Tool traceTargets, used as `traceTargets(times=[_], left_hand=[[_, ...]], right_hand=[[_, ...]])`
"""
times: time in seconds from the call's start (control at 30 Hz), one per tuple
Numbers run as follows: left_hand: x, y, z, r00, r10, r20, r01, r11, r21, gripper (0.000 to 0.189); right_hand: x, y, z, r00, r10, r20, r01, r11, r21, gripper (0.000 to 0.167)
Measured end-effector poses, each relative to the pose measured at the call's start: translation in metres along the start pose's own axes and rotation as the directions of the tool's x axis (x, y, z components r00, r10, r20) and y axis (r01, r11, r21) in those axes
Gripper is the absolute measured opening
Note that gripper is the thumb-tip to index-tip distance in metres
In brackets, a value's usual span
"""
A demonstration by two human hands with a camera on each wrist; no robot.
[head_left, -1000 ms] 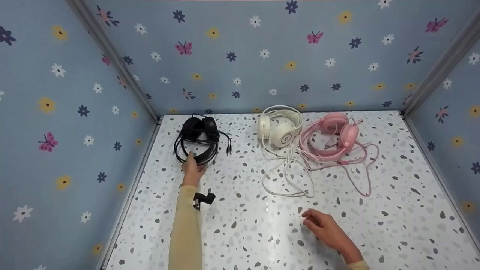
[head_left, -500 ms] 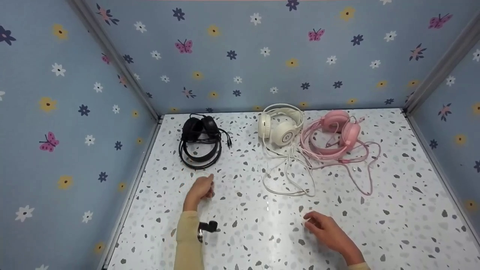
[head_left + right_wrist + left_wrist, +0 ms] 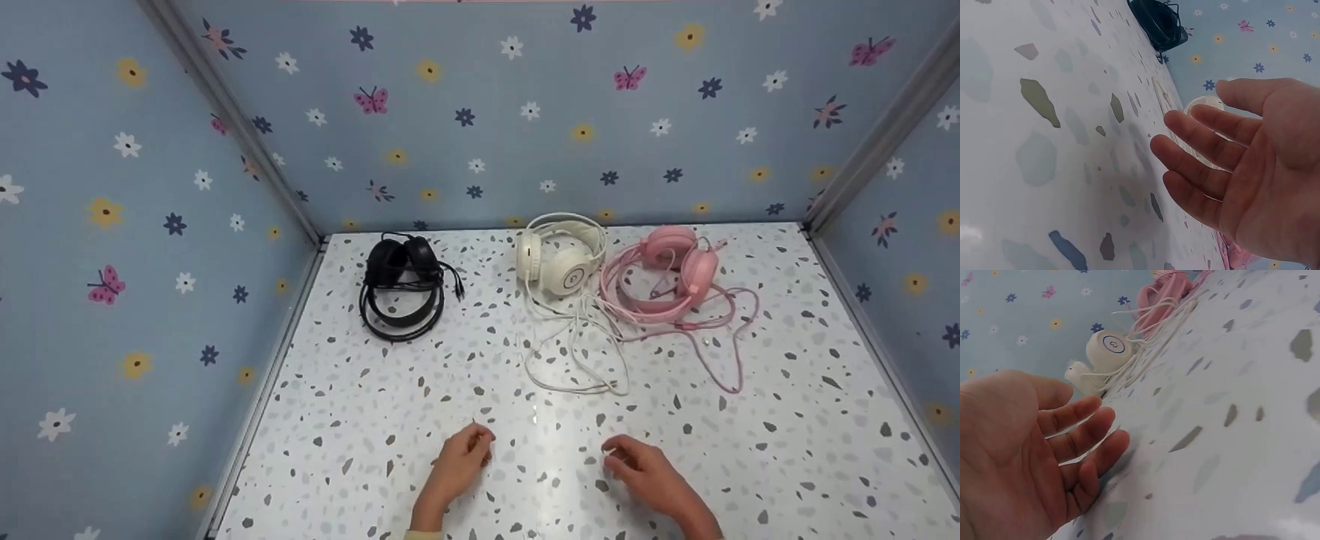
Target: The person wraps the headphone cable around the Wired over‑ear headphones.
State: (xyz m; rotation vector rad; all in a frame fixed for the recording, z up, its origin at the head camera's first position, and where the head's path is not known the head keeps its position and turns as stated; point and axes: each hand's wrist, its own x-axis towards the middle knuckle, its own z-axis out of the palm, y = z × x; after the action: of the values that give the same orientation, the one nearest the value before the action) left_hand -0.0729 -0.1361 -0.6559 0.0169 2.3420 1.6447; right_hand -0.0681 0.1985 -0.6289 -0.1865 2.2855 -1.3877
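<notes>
Black headphones [image 3: 405, 319] lie at the back left of the table, their cable bundled over them. White headphones [image 3: 566, 270] sit back of centre, with a loose white cable trailing toward the front. Just right of these are pink headphones [image 3: 697, 274], their pink cable looped around and spread out to the right. My left hand [image 3: 457, 461] is near the front, loosely curled and holding nothing. To its right, my right hand [image 3: 651, 476] is likewise relaxed with nothing in it. In the wrist views, the left palm [image 3: 1005, 455] and right palm [image 3: 1275, 180] both show bare.
The speckled white table [image 3: 360, 450] is bordered by a flowered blue back wall [image 3: 480, 97] and side walls at left [image 3: 150, 315] and right. Grey metal strips [image 3: 232, 120] run along the corners. White and pink cables lie close together between their headphones.
My left hand has let go of the black headphones and drawn back toward the front and right. The black headphones ended slightly right of where they were. My right hand has hardly moved.
</notes>
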Motion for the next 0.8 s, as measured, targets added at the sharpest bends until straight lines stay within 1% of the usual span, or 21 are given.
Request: traceTargets(times=[0.1,0.13,0.2,0.33,0.43,0.5,0.57,0.63,0.7,0.73,0.8], left_hand=[[-0.003,0.003,0.006,0.999,0.035,0.001,-0.035,0.998,0.048,0.023],[-0.004,0.004,0.009,0.999,0.037,0.006,-0.037,0.997,0.060,0.023],[-0.004,0.008,0.014,0.998,0.042,0.035,-0.044,0.997,0.066,0.023],[-0.002,0.013,0.026,0.994,0.076,0.083,-0.084,0.992,0.095,0.023],[0.001,0.015,0.032,0.993,0.091,0.074,-0.099,0.987,0.123,0.022],[0.002,0.016,0.035,0.994,0.078,0.072,-0.088,0.986,0.138,0.022],[0.006,0.017,0.037,0.995,0.066,0.072,-0.075,0.989,0.131,0.022],[0.013,0.020,0.038,0.994,0.075,0.074,-0.083,0.991,0.109,0.022],[0.022,0.025,0.038,0.992,0.106,0.064,-0.112,0.990,0.087,0.023],[0.026,0.029,0.035,0.990,0.125,0.061,-0.129,0.988,0.083,0.023],[0.033,0.038,0.026,0.985,0.162,0.055,-0.167,0.980,0.105,0.023]], right_hand=[[0.002,0.001,0.001,1.000,-0.008,0.001,0.008,1.000,-0.008,0.025],[0.002,0.001,0.002,1.000,-0.010,-0.001,0.010,1.000,-0.018,0.025],[0.001,0.003,0.002,1.000,-0.016,-0.006,0.016,0.999,-0.033,0.025],[0.000,0.004,0.005,0.999,-0.015,-0.034,0.014,0.999,-0.045,0.023],[0.000,0.005,0.007,0.999,-0.014,-0.035,0.013,0.999,-0.035,0.022],[-0.001,0.007,0.008,1.000,-0.023,-0.017,0.022,0.999,-0.042,0.022],[-0.001,0.008,0.008,0.999,-0.031,-0.007,0.031,0.998,-0.049,0.021],[-0.001,0.009,0.006,0.999,-0.039,-0.010,0.038,0.998,-0.055,0.021],[0.000,0.009,0.004,0.999,-0.046,-0.027,0.044,0.997,-0.070,0.021],[0.001,0.008,0.004,0.998,-0.044,-0.035,0.042,0.997,-0.067,0.021],[0.003,0.006,0.007,0.998,-0.042,-0.038,0.040,0.998,-0.058,0.020]])
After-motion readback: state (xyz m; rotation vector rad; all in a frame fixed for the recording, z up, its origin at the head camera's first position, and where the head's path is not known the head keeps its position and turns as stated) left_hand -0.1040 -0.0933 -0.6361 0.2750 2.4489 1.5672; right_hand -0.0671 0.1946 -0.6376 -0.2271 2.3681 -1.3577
